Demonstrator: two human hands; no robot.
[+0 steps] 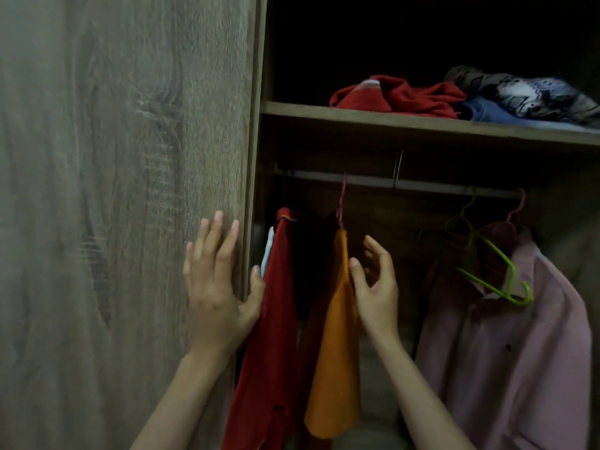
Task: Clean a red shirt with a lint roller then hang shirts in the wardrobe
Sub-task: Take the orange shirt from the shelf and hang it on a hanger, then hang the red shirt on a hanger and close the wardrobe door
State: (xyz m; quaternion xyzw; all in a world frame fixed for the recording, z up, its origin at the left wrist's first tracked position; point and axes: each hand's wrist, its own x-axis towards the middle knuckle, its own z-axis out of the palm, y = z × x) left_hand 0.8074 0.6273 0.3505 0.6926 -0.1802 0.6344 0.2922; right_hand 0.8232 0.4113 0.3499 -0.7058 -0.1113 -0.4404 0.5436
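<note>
A red shirt [272, 319] hangs at the left end of the wardrobe rail [406, 185]. Beside it an orange shirt [334, 368] hangs from a pink hanger [341, 203]. My left hand [217, 293] lies flat on the wooden wardrobe door [123, 190], fingers spread, thumb around the door's edge next to the red shirt. My right hand [373, 284] is open, fingers apart, just right of the orange shirt's shoulder and holding nothing. No lint roller is in view.
A pink shirt [513, 345] hangs at the right with an empty green hanger [493, 267] in front of it. On the shelf [357, 113] above lie a crumpled red garment [399, 97] and folded blue and patterned clothes [526, 99].
</note>
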